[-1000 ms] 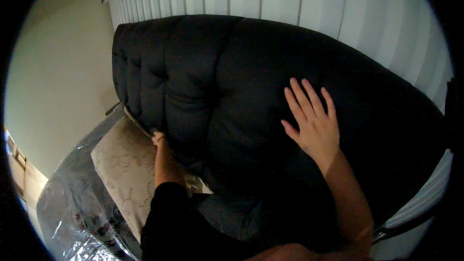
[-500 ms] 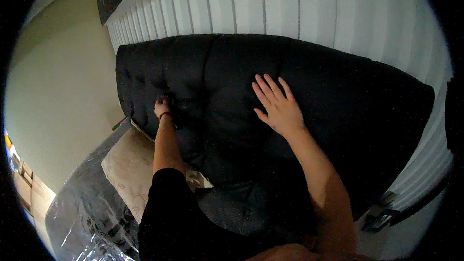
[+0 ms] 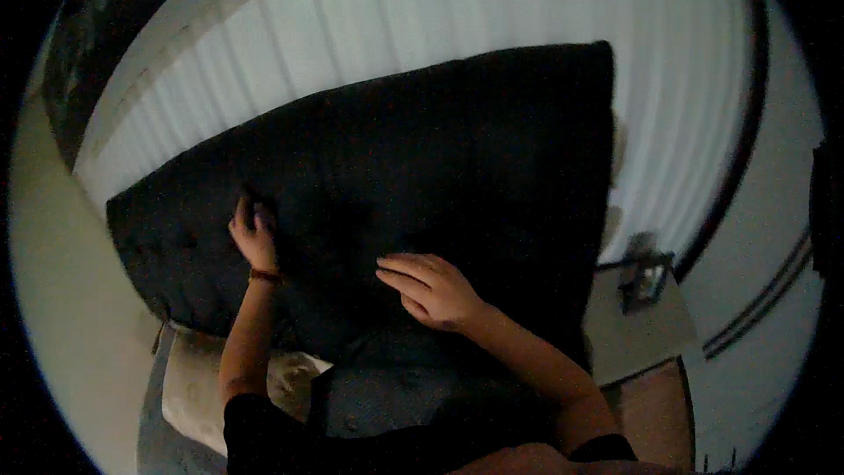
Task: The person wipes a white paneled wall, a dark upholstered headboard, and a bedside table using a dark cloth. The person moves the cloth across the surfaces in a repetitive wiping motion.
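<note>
A large black tufted headboard (image 3: 492,149) stands upright in front of me. My left hand (image 3: 255,233), with a dark band at the wrist, is at the headboard's left half. Its fingers are curled, and a small dark thing seems to be in them, too blurred against the black fabric to name. Nearer the middle, my right hand (image 3: 435,290) is held with fingers stretched out to the left, nothing in it. It is in front of the headboard's lower part; whether it touches the fabric I cannot tell.
A beige patterned pillow (image 3: 193,387) lies below the headboard at the left, on a dark grey bed (image 3: 378,396). To the right stands a nightstand (image 3: 646,334) with a small dark picture frame (image 3: 648,286) on it. Pale vertical-striped curtains (image 3: 510,9) hang behind.
The view has swung to the right, bringing the nightstand into sight. My right hand, formerly spread flat on the headboard, has come lower with its fingers closer together. My left hand stays at the headboard.
</note>
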A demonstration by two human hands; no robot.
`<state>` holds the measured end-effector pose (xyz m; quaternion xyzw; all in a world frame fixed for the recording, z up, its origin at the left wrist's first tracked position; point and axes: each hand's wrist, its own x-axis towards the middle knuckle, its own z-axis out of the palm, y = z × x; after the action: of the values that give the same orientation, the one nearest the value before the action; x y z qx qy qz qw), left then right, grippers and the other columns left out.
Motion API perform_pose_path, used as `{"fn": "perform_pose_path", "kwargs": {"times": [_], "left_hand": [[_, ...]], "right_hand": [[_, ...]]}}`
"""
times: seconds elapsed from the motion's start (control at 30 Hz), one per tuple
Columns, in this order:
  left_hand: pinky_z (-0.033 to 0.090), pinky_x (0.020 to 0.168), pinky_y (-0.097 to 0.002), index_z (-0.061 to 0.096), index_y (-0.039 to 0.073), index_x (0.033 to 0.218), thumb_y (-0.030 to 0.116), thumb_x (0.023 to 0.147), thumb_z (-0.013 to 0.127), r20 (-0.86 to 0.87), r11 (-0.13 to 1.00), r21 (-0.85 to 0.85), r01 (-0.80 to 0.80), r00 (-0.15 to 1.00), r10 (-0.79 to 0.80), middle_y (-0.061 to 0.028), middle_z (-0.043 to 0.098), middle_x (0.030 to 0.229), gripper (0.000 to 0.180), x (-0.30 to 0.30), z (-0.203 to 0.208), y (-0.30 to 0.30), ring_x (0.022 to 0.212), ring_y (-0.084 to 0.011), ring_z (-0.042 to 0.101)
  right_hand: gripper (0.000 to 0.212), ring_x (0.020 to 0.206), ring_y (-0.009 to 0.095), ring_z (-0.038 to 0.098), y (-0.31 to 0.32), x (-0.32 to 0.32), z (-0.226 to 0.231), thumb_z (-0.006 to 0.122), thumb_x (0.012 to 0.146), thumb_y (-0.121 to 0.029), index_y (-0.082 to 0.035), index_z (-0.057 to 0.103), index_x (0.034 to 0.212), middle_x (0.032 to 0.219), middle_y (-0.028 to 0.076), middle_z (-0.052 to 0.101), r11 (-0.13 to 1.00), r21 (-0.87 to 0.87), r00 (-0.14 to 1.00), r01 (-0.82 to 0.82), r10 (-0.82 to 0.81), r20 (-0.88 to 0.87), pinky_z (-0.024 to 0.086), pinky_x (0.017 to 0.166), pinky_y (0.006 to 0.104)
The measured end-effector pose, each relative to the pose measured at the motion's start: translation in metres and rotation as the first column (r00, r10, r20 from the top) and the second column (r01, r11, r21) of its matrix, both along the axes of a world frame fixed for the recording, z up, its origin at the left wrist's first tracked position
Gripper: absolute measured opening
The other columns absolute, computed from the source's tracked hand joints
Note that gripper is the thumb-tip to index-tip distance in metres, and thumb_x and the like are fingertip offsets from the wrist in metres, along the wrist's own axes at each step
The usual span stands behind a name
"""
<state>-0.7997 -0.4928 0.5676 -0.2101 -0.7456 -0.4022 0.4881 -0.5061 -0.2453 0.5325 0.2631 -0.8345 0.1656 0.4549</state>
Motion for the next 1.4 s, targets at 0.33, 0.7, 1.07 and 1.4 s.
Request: {"fn": "perform_pose_path", "kwargs": {"times": [0.33,0.7,1.07,1.4], "left_hand": [[0.033,0.105,-0.0458,0.051,0.009,0.132,0.002,0.080,0.057,-0.092,0.922,-0.052,0.383,0.918,-0.386,-0.0209,0.038,0.135,0.053,0.124,-0.039,0.133,0.124,-0.0394,0.039],[0.035,0.103,-0.0475,0.049,0.012,0.135,0.008,0.085,0.055,-0.082,0.911,-0.015,0.412,0.908,-0.411,-0.0217,0.037,0.137,0.051,0.130,-0.043,0.126,0.123,-0.0391,0.041],[0.029,0.108,-0.0461,0.052,0.017,0.135,-0.004,0.076,0.064,-0.140,0.838,-0.299,0.457,0.847,-0.512,-0.0216,0.036,0.141,0.063,0.165,-0.021,0.159,0.127,-0.0386,0.038],[0.039,0.101,-0.0438,0.052,0.021,0.134,0.004,0.079,0.063,-0.160,0.642,-0.624,0.445,0.732,-0.663,-0.0148,0.042,0.140,0.059,0.249,0.015,0.303,0.121,-0.0350,0.043]], "right_hand": [[0.018,0.091,0.020,0.066,-0.002,0.224,0.112,0.067,0.078,-0.005,-0.006,0.072,0.095,0.107,0.009,0.068,0.995,-0.102,0.956,-0.001,-0.029,-0.293,0.050,0.073,0.0288],[0.020,0.091,0.026,0.065,-0.019,0.285,0.080,0.056,0.090,-0.015,-0.001,0.069,0.095,0.107,0.013,0.066,0.994,-0.051,0.793,-0.100,0.049,-0.607,0.051,0.074,0.0355],[0.025,0.091,0.027,0.064,-0.016,0.262,0.037,0.054,0.088,-0.007,-0.005,0.066,0.110,0.105,0.014,0.066,0.927,-0.371,0.990,0.065,-0.107,-0.094,0.050,0.077,0.0375],[0.044,0.111,0.032,0.056,-0.004,0.199,-0.055,0.059,0.077,-0.001,-0.011,0.059,0.121,0.123,0.011,0.058,0.784,-0.289,0.816,0.550,-0.429,0.388,0.047,0.093,0.0419]]}}
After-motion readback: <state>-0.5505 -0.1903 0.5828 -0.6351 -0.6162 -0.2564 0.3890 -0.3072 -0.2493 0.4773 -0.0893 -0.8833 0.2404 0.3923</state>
